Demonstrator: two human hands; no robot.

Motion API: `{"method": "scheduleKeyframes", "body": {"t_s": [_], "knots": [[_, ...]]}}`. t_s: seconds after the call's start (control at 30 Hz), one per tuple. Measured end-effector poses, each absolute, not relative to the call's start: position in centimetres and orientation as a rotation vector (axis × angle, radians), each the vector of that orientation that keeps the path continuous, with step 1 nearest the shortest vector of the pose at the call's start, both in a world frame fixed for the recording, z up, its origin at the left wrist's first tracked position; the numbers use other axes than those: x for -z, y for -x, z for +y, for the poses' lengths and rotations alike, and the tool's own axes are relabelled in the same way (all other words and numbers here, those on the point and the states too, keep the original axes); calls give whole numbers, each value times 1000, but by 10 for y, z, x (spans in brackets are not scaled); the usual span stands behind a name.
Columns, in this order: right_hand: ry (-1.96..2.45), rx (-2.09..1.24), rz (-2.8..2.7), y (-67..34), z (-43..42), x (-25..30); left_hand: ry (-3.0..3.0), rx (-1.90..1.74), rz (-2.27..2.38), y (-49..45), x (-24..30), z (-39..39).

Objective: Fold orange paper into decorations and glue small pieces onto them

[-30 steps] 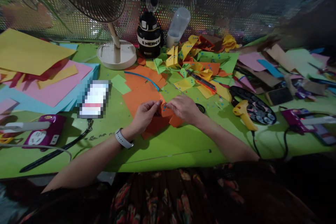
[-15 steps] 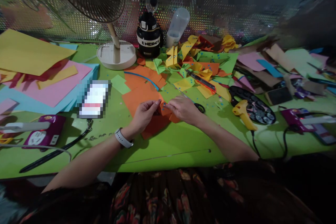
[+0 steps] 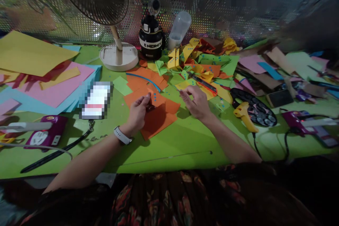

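Note:
My left hand [image 3: 138,112], with a white watch band [image 3: 122,136] on its wrist, pinches a folded orange paper piece [image 3: 154,96] marked with blue dots. Below that piece lie overlapping orange paper sheets [image 3: 159,122] on the green table. To the right, my right hand [image 3: 195,103] is closed, its thumb and index finger together above the table near a yellow dotted paper. Whatever those fingers have between them is too small or covered to make out. Just beyond the hands, a thin blue paper strip [image 3: 144,78] rests on more orange paper.
A fan [image 3: 119,58], black bottle [image 3: 150,44] and clear cup [image 3: 180,28] stand at the back. Folded paper scraps [image 3: 206,67] and a box cutter [image 3: 202,81] lie ahead. A phone [image 3: 95,100] is left; a yellow glue gun [image 3: 246,116] and black tray [image 3: 261,109] are right.
My hands have moved apart. The left one has drawn back left with the dotted orange piece; the right has let go of the orange paper and shifted right and away, over where black-handled scissors lay.

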State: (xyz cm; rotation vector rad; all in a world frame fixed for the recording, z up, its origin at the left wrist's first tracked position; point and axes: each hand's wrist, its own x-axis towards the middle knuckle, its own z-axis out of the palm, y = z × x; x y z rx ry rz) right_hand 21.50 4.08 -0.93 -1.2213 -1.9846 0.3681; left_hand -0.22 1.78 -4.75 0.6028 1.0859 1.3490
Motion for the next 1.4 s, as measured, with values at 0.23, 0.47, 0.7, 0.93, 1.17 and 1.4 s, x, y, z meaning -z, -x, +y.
{"method": "scheduleKeyframes", "body": {"t_s": [0.23, 0.47, 0.7, 0.93, 1.17, 1.4], "knots": [[1106, -807, -2023, -212, 44, 13, -516, -1387, 1017, 4, 46, 20], [1060, -1042, -1909, -205, 41, 17, -791, -1149, 940, -5, 40, 0], [1124, -1013, -1849, -201, 40, 19, -765, -1113, 1001, -4, 45, 2], [1285, -661, -1806, -260, 47, -8, -658, -1147, 1040, -2, 42, 5], [2206, 65, -1942, -382, -9, -9, -729, -1128, 1035, 3, 43, 9], [2726, 73, -1925, -419, -36, 31, -757, -1228, 1056, 6, 46, 13]]}}
